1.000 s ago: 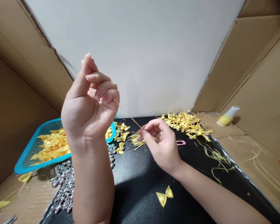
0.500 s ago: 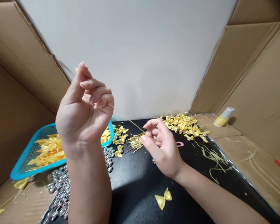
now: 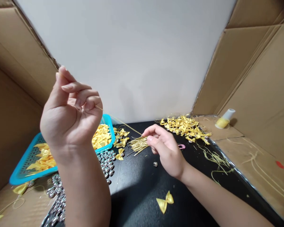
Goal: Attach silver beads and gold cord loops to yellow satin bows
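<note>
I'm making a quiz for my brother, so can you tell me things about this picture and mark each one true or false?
1. A gold strand runs from the left hand toward the fingers of the right hand. True.
2. The basket is red. False: it is blue.
3. The left hand is higher in the picture than the right hand. True.
4. All the silver beads are inside the basket. False: many lie outside it.
5. One yellow bow lies by itself near the right forearm. True.
6. The white cone stands on the black table. False: it stands on cardboard.
</note>
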Demonstrator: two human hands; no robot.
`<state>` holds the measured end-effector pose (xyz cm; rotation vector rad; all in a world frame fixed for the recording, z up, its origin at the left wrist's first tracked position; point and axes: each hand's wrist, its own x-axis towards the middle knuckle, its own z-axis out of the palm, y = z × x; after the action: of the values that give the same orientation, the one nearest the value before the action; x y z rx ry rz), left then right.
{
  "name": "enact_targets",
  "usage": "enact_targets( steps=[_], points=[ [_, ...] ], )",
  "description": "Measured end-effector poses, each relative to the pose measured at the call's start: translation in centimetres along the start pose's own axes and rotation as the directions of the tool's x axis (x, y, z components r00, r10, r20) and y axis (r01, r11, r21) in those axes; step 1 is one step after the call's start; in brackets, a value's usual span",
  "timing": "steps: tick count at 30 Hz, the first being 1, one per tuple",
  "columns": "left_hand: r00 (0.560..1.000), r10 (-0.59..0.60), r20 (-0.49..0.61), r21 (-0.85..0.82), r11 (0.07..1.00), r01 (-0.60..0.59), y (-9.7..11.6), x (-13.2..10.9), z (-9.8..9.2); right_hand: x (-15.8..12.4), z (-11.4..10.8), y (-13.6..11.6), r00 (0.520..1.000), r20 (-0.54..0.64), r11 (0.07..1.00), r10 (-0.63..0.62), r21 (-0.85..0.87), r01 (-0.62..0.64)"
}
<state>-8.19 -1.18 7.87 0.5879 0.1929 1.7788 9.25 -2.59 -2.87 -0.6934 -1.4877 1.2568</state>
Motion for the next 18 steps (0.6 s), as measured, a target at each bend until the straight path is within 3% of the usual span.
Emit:
enact_targets(
  steps=[10, 18],
  points=[
    [1.000, 0.025, 0.013, 0.037, 0.999, -0.025, 0.5, 0.1, -0.3, -0.1, -0.1, 0.0, 0.982, 0.153, 0.990, 0.114, 0.067, -0.125],
    [0.996, 0.092, -0.018, 0.044, 0.995, -0.092, 1.3, 0.0, -0.4, 0.2, -1.1, 0.1, 0.952, 0.252, 0.984, 0.171, 0.002, -0.178]
  ],
)
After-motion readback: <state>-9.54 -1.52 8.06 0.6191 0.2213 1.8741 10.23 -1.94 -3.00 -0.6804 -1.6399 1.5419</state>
